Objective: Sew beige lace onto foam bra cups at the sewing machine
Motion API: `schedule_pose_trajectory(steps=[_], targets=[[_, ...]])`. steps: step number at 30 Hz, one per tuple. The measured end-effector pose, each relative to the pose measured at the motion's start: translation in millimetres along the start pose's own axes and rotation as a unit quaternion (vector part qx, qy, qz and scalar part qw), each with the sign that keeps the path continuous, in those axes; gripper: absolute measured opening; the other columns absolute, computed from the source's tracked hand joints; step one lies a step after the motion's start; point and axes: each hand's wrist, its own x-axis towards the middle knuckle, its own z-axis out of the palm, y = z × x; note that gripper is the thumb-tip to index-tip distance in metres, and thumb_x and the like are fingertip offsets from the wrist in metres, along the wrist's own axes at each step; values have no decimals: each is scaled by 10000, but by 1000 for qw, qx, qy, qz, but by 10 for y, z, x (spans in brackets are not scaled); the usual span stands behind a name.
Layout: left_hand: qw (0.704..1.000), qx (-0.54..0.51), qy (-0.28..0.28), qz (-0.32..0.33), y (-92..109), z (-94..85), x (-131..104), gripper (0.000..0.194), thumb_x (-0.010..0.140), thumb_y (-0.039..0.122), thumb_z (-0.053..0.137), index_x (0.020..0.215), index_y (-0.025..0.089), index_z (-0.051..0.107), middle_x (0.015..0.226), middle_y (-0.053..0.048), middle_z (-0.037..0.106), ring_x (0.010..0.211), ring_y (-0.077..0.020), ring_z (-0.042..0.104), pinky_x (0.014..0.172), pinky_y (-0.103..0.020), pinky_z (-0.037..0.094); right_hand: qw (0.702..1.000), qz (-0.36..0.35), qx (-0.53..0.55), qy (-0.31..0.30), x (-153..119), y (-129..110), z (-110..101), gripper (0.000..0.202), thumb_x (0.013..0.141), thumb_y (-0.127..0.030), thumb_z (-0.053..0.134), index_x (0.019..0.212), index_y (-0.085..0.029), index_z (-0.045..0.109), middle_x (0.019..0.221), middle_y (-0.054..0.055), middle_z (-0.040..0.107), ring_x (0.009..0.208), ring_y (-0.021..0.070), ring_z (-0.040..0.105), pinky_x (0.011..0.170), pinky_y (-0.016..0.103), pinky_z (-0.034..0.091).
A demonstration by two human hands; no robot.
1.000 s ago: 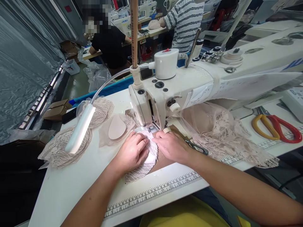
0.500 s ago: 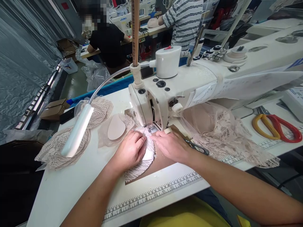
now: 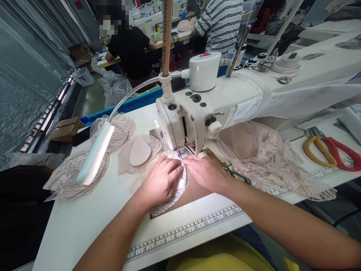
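A pale lace piece [image 3: 172, 199] lies under the needle end of the white sewing machine [image 3: 231, 90], on a brown plate [image 3: 194, 190]. My left hand [image 3: 163, 178] rests on this lace with its fingers bent and close together. Pressed together at the lace's right edge, close to the presser foot, are the fingers of my right hand [image 3: 205, 171]. A beige oval pad [image 3: 140, 150] on sheer fabric lies left of the needle. Dark-handled snips [image 3: 238, 176] lie beside my right wrist.
Lace stacks [image 3: 76, 175] sit at the left below a lamp [image 3: 96, 154]. Lace fabric [image 3: 270, 158] and scissors with yellow and red handles [image 3: 332, 152] lie at the right. Two people sit at machines beyond. A ruler strip [image 3: 186, 233] runs along the front edge of the table [image 3: 67, 229].
The view has shifted slightly. My left hand has moved a little up and right over the lace, covering more of it. My right hand stays close to the presser foot.
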Motion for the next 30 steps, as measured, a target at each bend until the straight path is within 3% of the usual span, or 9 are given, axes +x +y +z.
schedule_pose_trajectory(steps=[4,12,30], targets=[[1000,-3,-4,-1,-7,-22,-4,392,850,127,442,1224,138,556,1237,-146,578,967,-263,520,899,-500,421,999,-18,-5,-35,-3,-20,-15,260,874,-127,458,1004,-177,677,858,34,642,656,138,475,593,274,302],[1000,-10,-2,-13,-82,-4,10,441,838,148,458,1271,132,533,1287,-155,560,1015,-285,529,907,-514,426,997,16,-46,-63,29,-54,-1,297,897,-138,423,1068,-183,662,850,45,633,681,153,483,582,282,290],[1000,6,10,-21,-103,26,44,389,878,107,444,1253,140,543,1243,-136,600,1062,-270,524,940,-490,435,995,22,-83,-58,46,-59,42,282,900,-151,425,1031,-174,675,852,65,636,707,164,499,574,279,304]])
